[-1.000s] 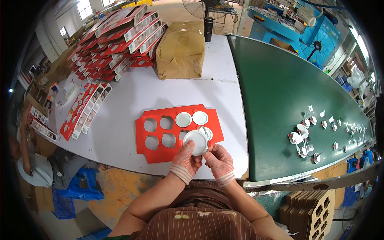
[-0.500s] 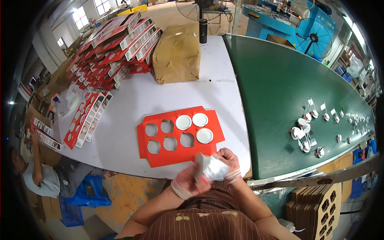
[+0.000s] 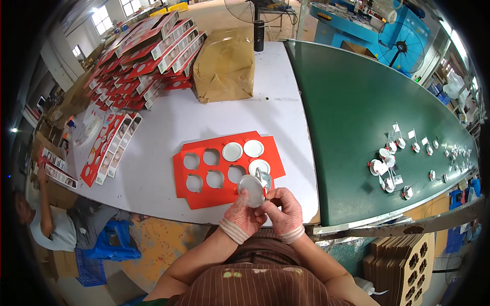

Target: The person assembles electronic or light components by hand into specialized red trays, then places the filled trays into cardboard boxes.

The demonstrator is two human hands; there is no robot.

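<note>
A round white downlight (image 3: pixel 251 189) with a pale face and red bits at its rim is tilted up between my hands. My gloved left hand (image 3: pixel 240 215) grips its lower left edge, thumb against the face. At its right edge my gloved right hand (image 3: pixel 284 211) pinches by a red part, fingers bent. Just beyond lies a flat red card (image 3: pixel 209 200) with two rows of round holes. White discs fill three holes at its right: a far one (image 3: pixel 232 152), a far-corner one (image 3: pixel 253 148) and a near one (image 3: pixel 259 166), partly covered by the held downlight.
Right of the white table (image 3: pixel 148 168) runs a green conveyor belt (image 3: pixel 352 117) with several loose downlights (image 3: pixel 377 167). Red-and-white cartons (image 3: pixel 148 56) are piled far left, beside a brown wrapped parcel (image 3: pixel 224 66). Cardboard inserts (image 3: pixel 393 260) stand lower right. Another person (image 3: pixel 56 227) sits at left.
The downlight, blurred before, has turned so its round face shows and moved up over the card's near edge. My hands have drawn closer together around it.
</note>
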